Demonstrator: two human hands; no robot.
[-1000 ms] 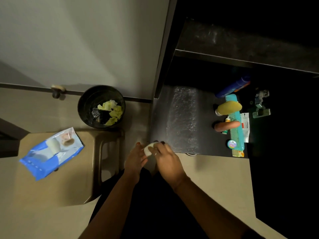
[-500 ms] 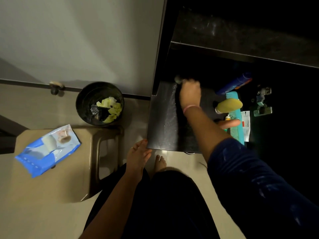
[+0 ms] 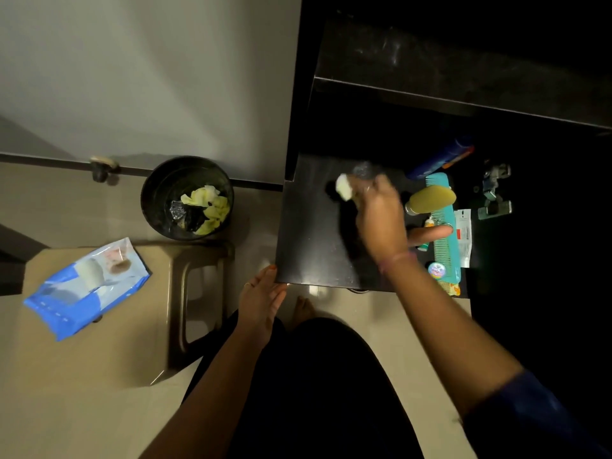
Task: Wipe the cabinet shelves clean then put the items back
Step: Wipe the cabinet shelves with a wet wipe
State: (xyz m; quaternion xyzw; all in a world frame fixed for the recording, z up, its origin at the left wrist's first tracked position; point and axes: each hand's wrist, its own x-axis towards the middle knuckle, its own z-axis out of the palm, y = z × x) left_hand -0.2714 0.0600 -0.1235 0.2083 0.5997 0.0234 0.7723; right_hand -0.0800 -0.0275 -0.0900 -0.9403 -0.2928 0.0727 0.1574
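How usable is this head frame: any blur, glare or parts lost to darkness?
Head view: right hand and wipe are motion-blurred; cabinet interior falls to near black; a light reflection glares on the shelf front edge; wide-angle bending at the edges.

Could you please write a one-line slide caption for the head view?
Right hand wipes the dark shelf with a white wipe; left hand rests at its front corner.

Right hand (image 3: 377, 220) extended toward 12 o'clock, forearm bare, dark blue sleeve at the elbow, fingers curled — blurred. Left hand (image 3: 261, 296) lower, at 9 o'clock of the right, fingers straight and together, pointing toward 1 o'clock.
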